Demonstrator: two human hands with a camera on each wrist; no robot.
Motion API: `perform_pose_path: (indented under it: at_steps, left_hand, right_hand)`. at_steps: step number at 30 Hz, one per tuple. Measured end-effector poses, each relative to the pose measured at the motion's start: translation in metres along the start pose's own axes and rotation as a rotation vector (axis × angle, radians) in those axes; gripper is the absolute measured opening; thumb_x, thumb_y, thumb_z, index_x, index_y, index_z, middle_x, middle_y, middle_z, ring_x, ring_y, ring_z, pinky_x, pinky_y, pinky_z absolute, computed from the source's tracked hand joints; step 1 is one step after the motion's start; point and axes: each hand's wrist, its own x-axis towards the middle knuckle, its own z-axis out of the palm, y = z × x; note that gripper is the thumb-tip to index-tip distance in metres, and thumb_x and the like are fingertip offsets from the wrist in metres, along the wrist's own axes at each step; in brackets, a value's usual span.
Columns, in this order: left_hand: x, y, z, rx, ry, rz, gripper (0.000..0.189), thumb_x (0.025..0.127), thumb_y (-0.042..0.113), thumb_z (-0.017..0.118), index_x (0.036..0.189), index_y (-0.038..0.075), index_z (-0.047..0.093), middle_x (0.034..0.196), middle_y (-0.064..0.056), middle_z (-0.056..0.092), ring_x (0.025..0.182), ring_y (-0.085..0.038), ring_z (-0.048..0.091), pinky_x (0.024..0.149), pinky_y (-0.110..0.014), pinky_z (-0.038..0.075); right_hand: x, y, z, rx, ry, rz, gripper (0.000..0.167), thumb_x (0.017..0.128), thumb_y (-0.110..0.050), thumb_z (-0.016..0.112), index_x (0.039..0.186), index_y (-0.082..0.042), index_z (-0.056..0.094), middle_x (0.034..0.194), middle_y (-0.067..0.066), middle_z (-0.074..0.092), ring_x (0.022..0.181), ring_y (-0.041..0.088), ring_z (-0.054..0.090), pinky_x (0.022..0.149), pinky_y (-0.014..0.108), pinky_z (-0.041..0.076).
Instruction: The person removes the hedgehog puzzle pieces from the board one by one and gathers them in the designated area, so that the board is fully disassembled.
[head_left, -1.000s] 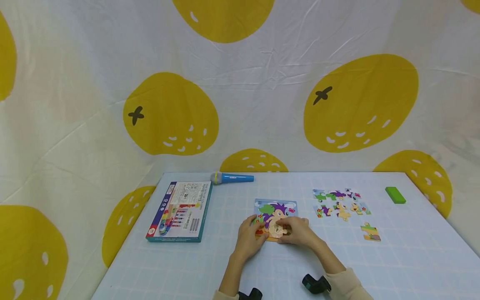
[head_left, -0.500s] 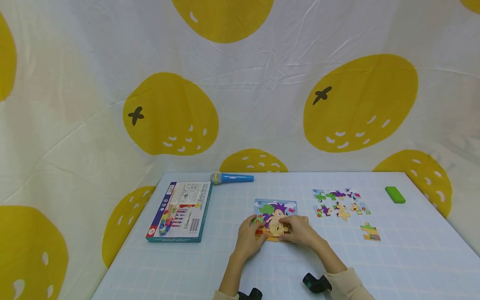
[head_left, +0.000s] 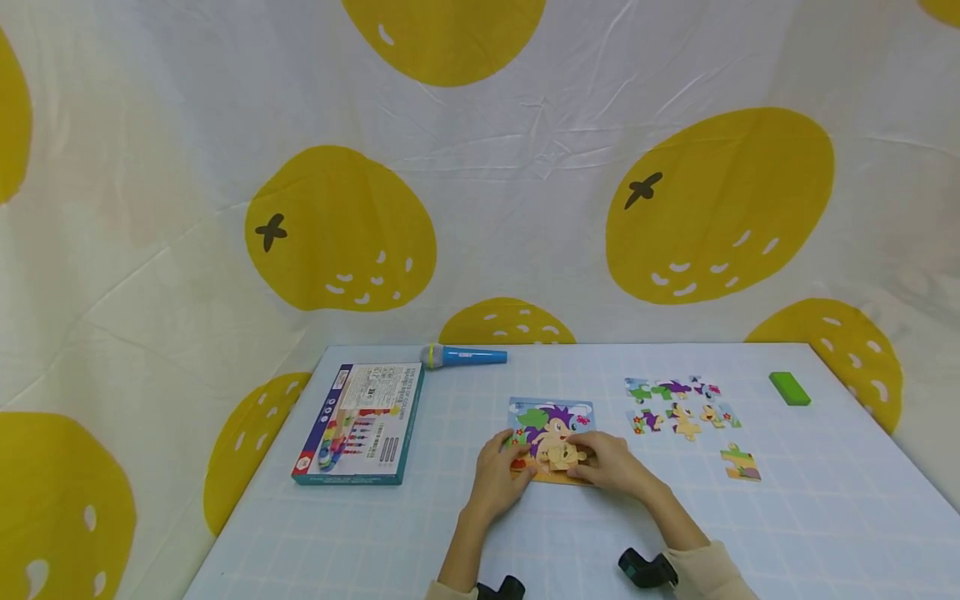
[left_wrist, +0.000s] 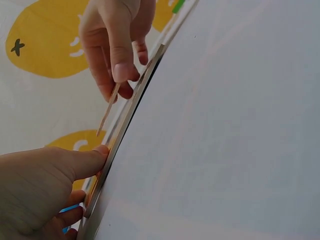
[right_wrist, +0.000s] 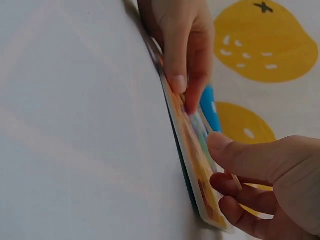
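Note:
A puzzle board point(head_left: 525, 407) with a purple-haired cartoon animal lies on the table in front of me. My left hand point(head_left: 497, 477) holds it at its left side, the thumb point(left_wrist: 92, 161) pressing near the edge. Over its lower middle my right hand point(head_left: 617, 463) pinches a cream puzzle piece point(head_left: 559, 458) between thumb and fingers. In the left wrist view this thin piece point(left_wrist: 107, 112) is tilted and stands off the board. The right wrist view shows only an edge of it behind the thumb. My fingers cover parts of the picture.
Several loose puzzle pieces point(head_left: 685, 425) lie to the right, with one piece point(head_left: 741, 463) nearer me. A green block point(head_left: 790, 389) sits beyond them. A flat box point(head_left: 367, 425) lies left, and a blue toy microphone point(head_left: 471, 357) at the back edge.
My right hand has shifted slightly right with the puzzle piece, uncovering more of the picture. The left hand has stayed in place on the board.

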Motion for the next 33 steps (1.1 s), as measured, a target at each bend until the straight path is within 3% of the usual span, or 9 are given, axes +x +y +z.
perform_pose_path:
  at_steps: [4,9,33]
  left_hand:
    - [0.000,0.000,0.000,0.002,0.003,-0.006,0.033,0.085,0.024,0.068,0.114,0.009,0.067,0.137,-0.017,0.046,0.127,-0.037,0.041,0.105,-0.054,0.032]
    - [-0.001,0.000,0.001,0.009,0.005,-0.024,0.033,0.085,0.025,0.069,0.114,0.009,0.067,0.137,-0.016,0.046,0.127,-0.037,0.041,0.105,-0.054,0.032]
    - [0.000,0.001,0.002,-0.002,0.001,-0.043,0.034,0.085,0.026,0.068,0.115,0.010,0.067,0.138,-0.015,0.045,0.127,-0.036,0.040,0.104,-0.055,0.032]
  right_hand:
    - [-0.010,0.011,-0.006,0.010,0.041,-0.026,0.043,0.082,-0.023,0.073,0.115,0.003,0.061,0.108,0.012,0.064,0.095,0.026,0.058,0.082,0.046,0.048]
    - [-0.022,0.024,-0.017,-0.002,0.085,-0.025,0.041,0.082,-0.022,0.073,0.115,0.000,0.062,0.107,0.009,0.064,0.089,0.020,0.055,0.073,0.036,0.045]
    - [-0.083,0.078,-0.070,-0.062,0.161,0.112,0.040,0.080,-0.012,0.073,0.114,0.005,0.061,0.112,0.024,0.062,0.092,0.037,0.061,0.077,0.053,0.050]
